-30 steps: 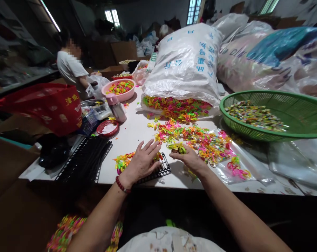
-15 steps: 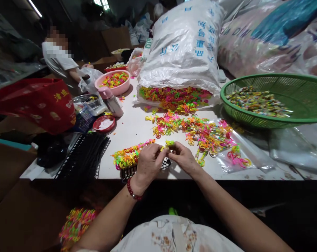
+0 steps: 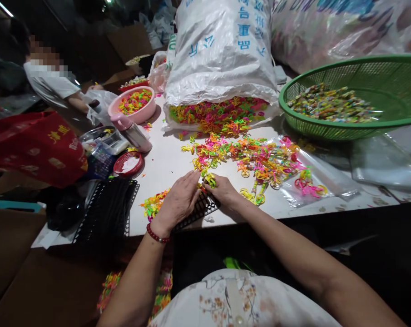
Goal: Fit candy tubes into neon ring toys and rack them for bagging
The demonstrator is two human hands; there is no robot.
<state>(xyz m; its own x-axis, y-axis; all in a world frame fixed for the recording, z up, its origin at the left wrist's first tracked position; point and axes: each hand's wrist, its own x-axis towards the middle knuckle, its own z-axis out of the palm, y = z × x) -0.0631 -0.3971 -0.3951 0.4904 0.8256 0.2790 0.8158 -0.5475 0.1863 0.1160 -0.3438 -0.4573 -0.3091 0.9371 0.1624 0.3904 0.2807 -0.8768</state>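
Lowered to the black grid tray (image 3: 201, 210), left hand (image 3: 178, 203) and right hand (image 3: 225, 193) pinch one neon-yellow looped piece (image 3: 210, 180).

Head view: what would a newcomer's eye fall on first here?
First, the heap of neon plastic pieces in the middle of the white table, spilling from the white sack behind it. At the near edge the left hand and right hand meet over a black grid tray, the right one pinching a small yellow piece. A green basket sits far right.
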